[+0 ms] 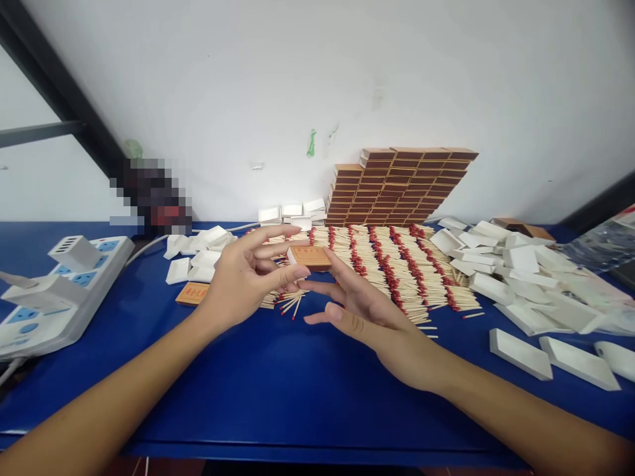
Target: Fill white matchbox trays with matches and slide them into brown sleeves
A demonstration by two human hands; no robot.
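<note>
My left hand [243, 271] grips a small orange matchbox [311, 256] at its left end, with the thumb at the near side and fingers behind. A white edge of the inner tray shows at that end. My right hand [372, 317] has its fingers apart, and its index fingertip touches the box's right end. Below and behind the hands lie long rows of red-tipped matches [407, 271]. Another orange matchbox [192, 293] rests on the blue table [297, 390], left of my left wrist.
Stacked matchboxes [397, 188] stand against the wall. White trays are heaped at right [520, 264], with smaller groups at left [201, 251] and behind the matches [297, 213]. A power strip [94, 297] with plugs sits at far left. Clear plastic [602, 241] lies at far right.
</note>
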